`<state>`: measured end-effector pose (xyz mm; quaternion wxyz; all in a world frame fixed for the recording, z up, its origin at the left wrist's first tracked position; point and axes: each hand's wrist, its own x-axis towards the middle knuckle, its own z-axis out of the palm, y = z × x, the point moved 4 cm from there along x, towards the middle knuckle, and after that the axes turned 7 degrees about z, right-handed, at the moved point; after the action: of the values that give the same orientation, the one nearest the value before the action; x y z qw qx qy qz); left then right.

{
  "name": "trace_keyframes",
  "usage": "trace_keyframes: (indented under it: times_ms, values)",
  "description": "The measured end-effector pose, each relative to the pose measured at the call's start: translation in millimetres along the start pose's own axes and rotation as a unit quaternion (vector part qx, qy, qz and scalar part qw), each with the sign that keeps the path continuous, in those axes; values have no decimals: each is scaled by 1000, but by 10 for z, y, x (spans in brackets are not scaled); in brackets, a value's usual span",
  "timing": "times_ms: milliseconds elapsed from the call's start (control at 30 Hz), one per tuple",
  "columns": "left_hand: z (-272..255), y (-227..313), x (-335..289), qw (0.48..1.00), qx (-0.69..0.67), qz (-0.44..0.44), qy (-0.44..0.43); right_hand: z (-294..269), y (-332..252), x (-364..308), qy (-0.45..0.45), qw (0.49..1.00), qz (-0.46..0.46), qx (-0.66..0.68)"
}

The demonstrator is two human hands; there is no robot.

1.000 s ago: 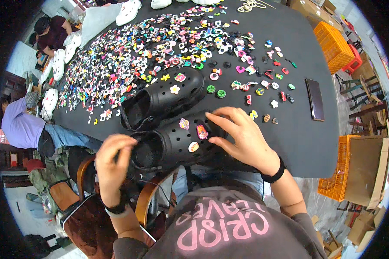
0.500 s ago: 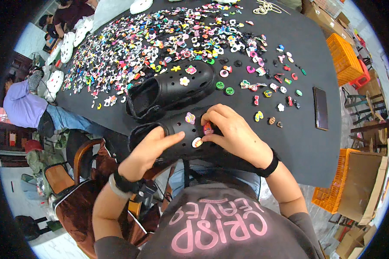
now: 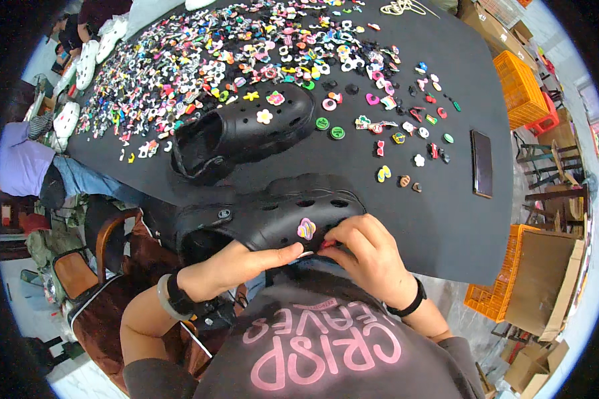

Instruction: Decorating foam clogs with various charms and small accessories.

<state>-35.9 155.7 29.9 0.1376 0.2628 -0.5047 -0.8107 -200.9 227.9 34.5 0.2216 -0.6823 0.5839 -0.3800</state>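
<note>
Two hands gripping black clog (image 3: 273, 216), long axis left-right, toe rightward

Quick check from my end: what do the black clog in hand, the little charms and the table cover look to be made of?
The held black clog looks like moulded foam or rubbery plastic: matte, one piece, punched holes, soft sheen. The charms look like soft moulded plastic, glossy and bright-coloured; the flower charm on the clog matches. The table cover seems a matte black cloth or felt, though the weave is too small to confirm.
</note>
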Motion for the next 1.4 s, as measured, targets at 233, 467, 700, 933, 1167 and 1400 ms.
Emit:
trace_keyframes:
  times_ms: [233, 467, 700, 933, 1167, 1400]
  values:
    - [229, -99, 61, 999, -13, -48, -13, -158, -47, -295, 40, 997, 27, -57]
    - [303, -41, 245, 1000, 9, -14, -26, -199, 0, -315, 30, 990, 56, -128]
    - [222, -100, 245, 995, -70, -67, 11, -185, -70, -200, -22, 978, 86, -189]
    - [19, -147, 302, 986, -134, -84, 50, -70, -169, -17, -77, 960, 62, -262]
    - [-139, -264, 484, 967, -200, -137, 84, -74, 99, -105, -114, 978, 46, -170]
    - [-265, -249, 677, 952, -245, -156, 97, -113, 329, -367, -112, 984, 121, -72]
